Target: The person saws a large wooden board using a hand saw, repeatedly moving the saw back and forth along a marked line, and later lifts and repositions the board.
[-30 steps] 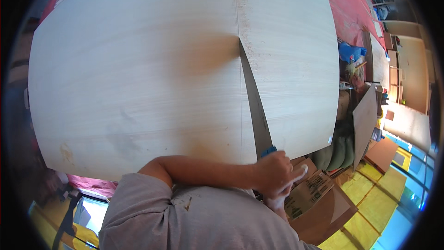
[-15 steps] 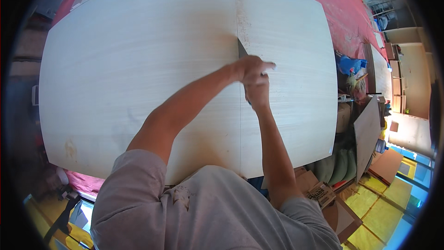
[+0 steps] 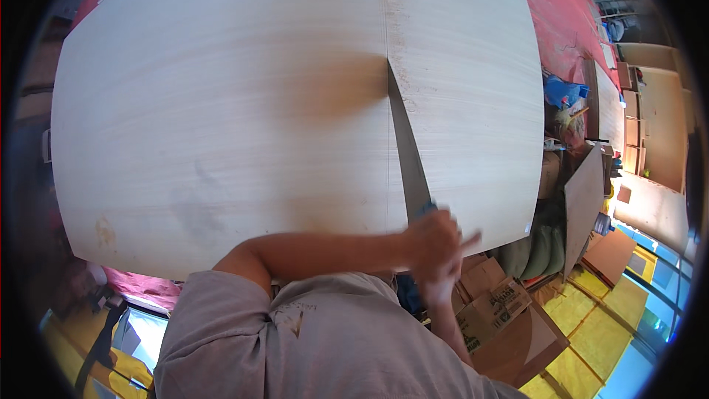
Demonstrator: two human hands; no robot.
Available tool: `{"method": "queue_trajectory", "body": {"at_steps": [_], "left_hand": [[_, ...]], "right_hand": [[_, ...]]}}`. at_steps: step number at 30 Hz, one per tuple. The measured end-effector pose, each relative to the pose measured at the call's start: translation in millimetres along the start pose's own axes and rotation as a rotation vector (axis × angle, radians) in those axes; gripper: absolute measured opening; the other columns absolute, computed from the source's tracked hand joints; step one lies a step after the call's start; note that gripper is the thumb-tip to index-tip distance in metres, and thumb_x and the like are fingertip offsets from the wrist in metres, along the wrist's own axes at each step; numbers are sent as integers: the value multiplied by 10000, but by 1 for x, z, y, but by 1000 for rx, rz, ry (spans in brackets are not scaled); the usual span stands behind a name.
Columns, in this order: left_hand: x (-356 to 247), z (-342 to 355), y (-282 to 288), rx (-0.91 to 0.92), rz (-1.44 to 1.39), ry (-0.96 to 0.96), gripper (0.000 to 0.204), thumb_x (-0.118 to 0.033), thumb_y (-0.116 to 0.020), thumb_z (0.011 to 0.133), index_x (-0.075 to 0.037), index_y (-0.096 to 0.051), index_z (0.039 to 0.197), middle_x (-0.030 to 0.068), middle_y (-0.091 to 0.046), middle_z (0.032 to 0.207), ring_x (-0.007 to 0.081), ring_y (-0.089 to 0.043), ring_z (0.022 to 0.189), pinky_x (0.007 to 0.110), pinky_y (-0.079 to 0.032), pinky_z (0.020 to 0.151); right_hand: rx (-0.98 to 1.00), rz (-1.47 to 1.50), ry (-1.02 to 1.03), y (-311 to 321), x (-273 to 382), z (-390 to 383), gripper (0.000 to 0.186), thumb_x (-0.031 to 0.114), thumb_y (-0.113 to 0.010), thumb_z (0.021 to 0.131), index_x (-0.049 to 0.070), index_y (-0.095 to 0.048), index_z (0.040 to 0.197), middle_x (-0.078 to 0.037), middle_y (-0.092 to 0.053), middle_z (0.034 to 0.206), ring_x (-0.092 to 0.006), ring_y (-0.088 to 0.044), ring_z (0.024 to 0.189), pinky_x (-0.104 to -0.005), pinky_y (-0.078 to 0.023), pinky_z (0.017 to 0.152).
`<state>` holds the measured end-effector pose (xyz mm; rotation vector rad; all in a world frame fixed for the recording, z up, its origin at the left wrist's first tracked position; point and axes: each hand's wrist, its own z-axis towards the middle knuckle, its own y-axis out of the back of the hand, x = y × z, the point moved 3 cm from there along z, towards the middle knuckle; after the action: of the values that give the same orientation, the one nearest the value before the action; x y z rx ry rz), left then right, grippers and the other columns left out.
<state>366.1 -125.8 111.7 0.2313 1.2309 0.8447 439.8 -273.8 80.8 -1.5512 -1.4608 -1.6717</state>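
Observation:
A large pale wooden sheet [image 3: 185,133] lies in front of me, with a thin straight line running across it from far to near. At that line stands a handsaw [image 3: 408,151], its grey tapered blade tilted, the narrow tip meeting the wood at the far end. My left hand [image 3: 427,236] and my right hand [image 3: 440,273] are closed together around the saw's handle at the near edge. Only a bit of blue handle shows above the fingers. Motion blurs both hands.
Sawdust [image 3: 395,11] lies along the line's far stretch. Red sheeting [image 3: 517,0] spreads beyond the board. At the right stand a leaning panel [image 3: 583,203], green rounded items [image 3: 543,255] and a blue bag [image 3: 565,92]. Cardboard boxes [image 3: 498,307] are close by my right arm.
Both hands have pulled the saw handle toward my body, from mid-board to the near edge. Much more of the blade now shows.

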Motion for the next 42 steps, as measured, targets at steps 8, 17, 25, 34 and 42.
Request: {"method": "queue_trajectory", "body": {"at_steps": [8,17,25,34,42], "left_hand": [[293,64,120,58,69,319,468,-214,-669,877,-41,-748,1304,178,-774,821,366,-769,834,467,-583,801],[125,34,41,28,126,104,601,-359,-689,914,-146,-694,1477,100,-741,750,301,-722,754,474,-548,886],[-68,-9,13,0,-207,-71,643,-475,-707,945,-126,-679,1485,83,-747,799,247,-711,773,401,-502,809],[232,44,68,-15,118,-39,580,-373,-770,738,-107,-746,1253,109,-682,684,363,-711,699,484,-548,698],[193,27,77,-45,118,18,563,-337,-722,873,-100,-706,1383,103,-707,726,358,-708,706,476,-563,751]], "right_hand": [[65,78,-51,-145,-37,336,328,163,-708,989,-89,-601,1168,-106,-665,799,-196,-648,645,-373,-516,533],[55,166,-110,-51,-32,143,589,207,-741,953,-59,-521,1430,-124,-705,1080,-194,-700,865,-338,-561,643],[-35,-49,-161,34,22,-73,814,173,-804,917,3,-412,1610,-171,-489,1586,-296,-542,1435,-456,-497,1166],[13,-71,133,-115,-65,238,177,24,-661,948,47,-537,824,9,-539,645,-110,-513,482,-312,-396,411],[10,11,203,-109,-41,215,136,116,-614,1007,-15,-632,1039,-42,-621,746,-114,-576,597,-329,-458,499]]}}
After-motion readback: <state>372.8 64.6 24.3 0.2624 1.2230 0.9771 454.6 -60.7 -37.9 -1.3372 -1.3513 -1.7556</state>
